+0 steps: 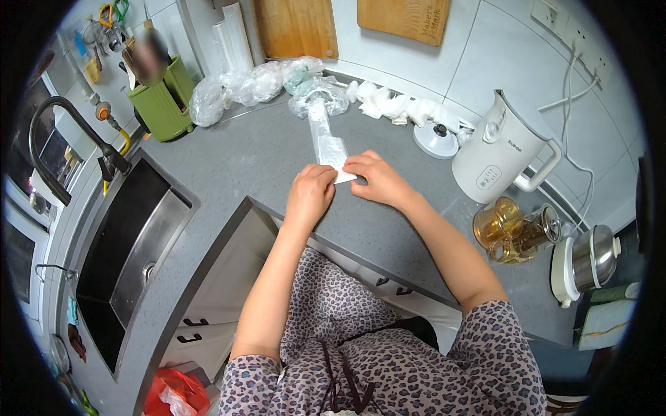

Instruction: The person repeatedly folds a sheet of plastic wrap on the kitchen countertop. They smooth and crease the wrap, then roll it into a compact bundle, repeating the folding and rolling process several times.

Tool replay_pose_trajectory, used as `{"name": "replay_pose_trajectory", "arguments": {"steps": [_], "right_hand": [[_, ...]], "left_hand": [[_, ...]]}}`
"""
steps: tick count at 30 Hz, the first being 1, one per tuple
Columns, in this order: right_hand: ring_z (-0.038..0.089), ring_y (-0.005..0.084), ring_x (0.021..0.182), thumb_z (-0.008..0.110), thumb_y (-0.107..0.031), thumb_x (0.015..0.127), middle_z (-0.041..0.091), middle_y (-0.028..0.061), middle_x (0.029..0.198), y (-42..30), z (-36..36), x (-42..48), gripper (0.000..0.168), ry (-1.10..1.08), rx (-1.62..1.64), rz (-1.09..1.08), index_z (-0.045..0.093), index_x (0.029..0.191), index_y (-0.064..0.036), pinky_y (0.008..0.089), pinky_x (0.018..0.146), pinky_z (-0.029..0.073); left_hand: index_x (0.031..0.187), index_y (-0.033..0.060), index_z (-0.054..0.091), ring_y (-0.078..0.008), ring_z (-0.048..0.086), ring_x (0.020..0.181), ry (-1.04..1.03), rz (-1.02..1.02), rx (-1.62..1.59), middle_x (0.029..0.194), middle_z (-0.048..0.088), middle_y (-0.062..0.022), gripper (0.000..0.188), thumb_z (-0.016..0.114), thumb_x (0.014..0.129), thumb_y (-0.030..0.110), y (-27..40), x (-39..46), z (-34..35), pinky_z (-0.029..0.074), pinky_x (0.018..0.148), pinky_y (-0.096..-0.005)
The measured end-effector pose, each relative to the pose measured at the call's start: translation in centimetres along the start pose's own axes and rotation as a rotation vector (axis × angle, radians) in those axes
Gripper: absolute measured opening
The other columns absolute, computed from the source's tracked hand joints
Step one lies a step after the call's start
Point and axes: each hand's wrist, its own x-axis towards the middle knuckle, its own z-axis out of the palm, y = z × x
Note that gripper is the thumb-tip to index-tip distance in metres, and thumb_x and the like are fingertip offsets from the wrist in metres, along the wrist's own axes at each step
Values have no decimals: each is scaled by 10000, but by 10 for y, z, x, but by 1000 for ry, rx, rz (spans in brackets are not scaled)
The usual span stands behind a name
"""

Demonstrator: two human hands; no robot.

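A whitish translucent plastic bag [331, 149] lies on the grey countertop [250, 151], flattened into a narrow strip with a doubled-over near end. My left hand [312, 191] grips the left side of that near end, fingers bent over it. From the right, my right hand [379, 177] holds the opposite edge between thumb and fingers. The strip's far end runs up to a crumpled clear plastic bag [341, 99]; whether the two are joined I cannot tell. My fingertips hide part of the folded end.
Behind lie more crumpled plastic bags [255, 83] and a row of knotted white bags [385, 102]. On the right stand a white Supor electric kettle [502, 151], its lid [434, 141], and amber glass cups [498, 222]. A sink [151, 234] and green knife block [162, 109] are left.
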Motion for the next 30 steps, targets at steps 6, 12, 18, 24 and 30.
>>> {"name": "replay_pose_trajectory", "arguments": {"steps": [6,12,18,24,30], "right_hand": [[549,287,1011,627,-98,755,619,83,1108,-4,-8,12,297,-125,-97,-1,646,1043,-28,374,886,471],[562,296,991,593,-90,752,605,86,990,10,3,15,244,-44,-30,-13,657,984,-47,406,838,484],[593,293,815,610,-124,816,592,112,914,19,11,17,151,10,184,165,646,895,0,376,725,491],[582,266,701,652,-153,811,596,119,861,27,14,20,182,71,214,278,616,785,23,343,649,477],[590,277,684,695,-153,768,601,121,844,27,20,24,208,134,228,365,603,706,22,358,631,480]], "left_hand": [[976,15,615,-317,579,919,-123,-76,-45,900,641,-120,276,642,705,59,5,5,-11,475,824,-393],[934,8,588,-331,562,922,-76,-103,-108,863,619,-127,261,648,683,50,-2,14,-6,475,799,-403],[930,41,622,-236,570,739,-62,-196,-114,793,601,-99,183,679,759,75,-25,17,1,473,663,-334],[959,20,596,-210,568,648,20,-372,-210,723,604,-95,243,725,778,118,-30,20,11,472,615,-321],[1009,7,551,-215,590,606,66,-398,-123,694,614,-101,321,740,770,109,-31,25,16,481,584,-325]]}}
